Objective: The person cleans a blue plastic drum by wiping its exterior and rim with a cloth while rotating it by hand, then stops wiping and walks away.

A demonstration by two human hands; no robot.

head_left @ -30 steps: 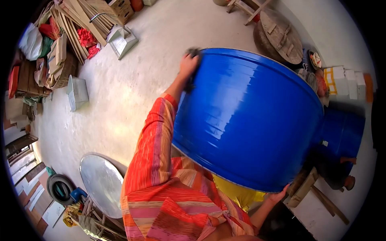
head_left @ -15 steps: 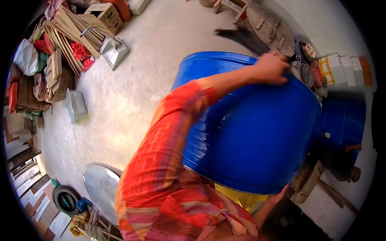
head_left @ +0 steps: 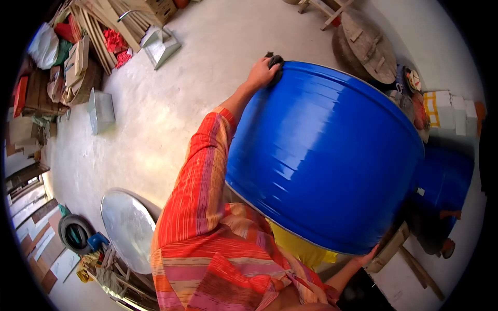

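A big blue drum (head_left: 321,150) lies tilted on its side in front of me, glossy and ribbed near its ends. My left hand (head_left: 261,72) is closed on a dark cloth (head_left: 276,66), pressed against the drum's upper left edge. At the lower right, my right hand (head_left: 367,255) grips the drum's bottom edge; its fingers are partly hidden. Something yellow (head_left: 295,243) shows beneath the drum, close to my striped shirt.
Another blue drum (head_left: 446,173) stands at the right, with a person's dark-clothed legs (head_left: 428,228) beside it. A metal dustpan (head_left: 161,46), a grey bin (head_left: 100,111), a round metal lid (head_left: 127,228) and a tyre (head_left: 75,233) are to the left. Round wooden boards (head_left: 368,46) lean at the back.
My left hand has swept the cloth leftward, from the drum's upper right side to its upper left edge. The right hand stays at the bottom edge. The view has shifted slightly.
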